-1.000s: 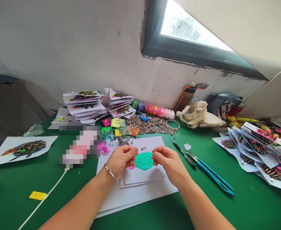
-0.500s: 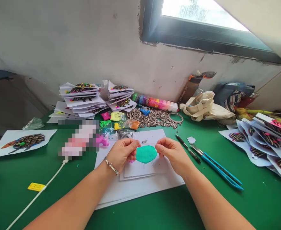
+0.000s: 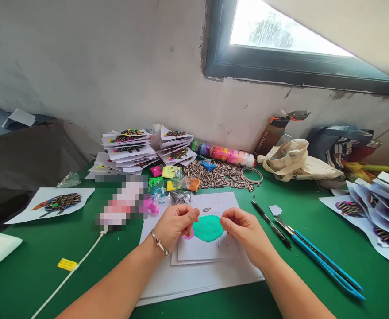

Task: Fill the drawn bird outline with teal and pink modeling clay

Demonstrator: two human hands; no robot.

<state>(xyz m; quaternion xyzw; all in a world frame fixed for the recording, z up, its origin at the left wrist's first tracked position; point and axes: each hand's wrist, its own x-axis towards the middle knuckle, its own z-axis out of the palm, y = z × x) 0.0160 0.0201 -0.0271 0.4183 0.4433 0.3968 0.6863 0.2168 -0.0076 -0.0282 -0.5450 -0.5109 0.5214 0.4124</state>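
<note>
A flat teal oval of modelling clay (image 3: 208, 228) lies on a small white sheet (image 3: 197, 253), with pencil lines below it and a bit of pink clay (image 3: 189, 234) at its left. My left hand (image 3: 175, 225) is closed in a pinch over the oval's left edge. At the right edge my right hand (image 3: 244, 228) pinches too, thumb against fingers. Whatever either pinch holds is too small or hidden to make out. One striped sunflower seed (image 3: 206, 209) rests just above the oval. Larger white sheets (image 3: 167, 285) lie underneath.
Behind the sheets spread loose sunflower seeds (image 3: 217, 175), bagged clay (image 3: 171, 172) and stacked seed pictures (image 3: 131, 153). A black pen (image 3: 270, 223) and a blue-handled cutter (image 3: 327, 263) lie to the right. A white cable (image 3: 81, 261) crosses the table at left.
The whole view has shifted, so things appear lower and mostly further right. Both hands keep their pinch beside the teal oval; little else differs.
</note>
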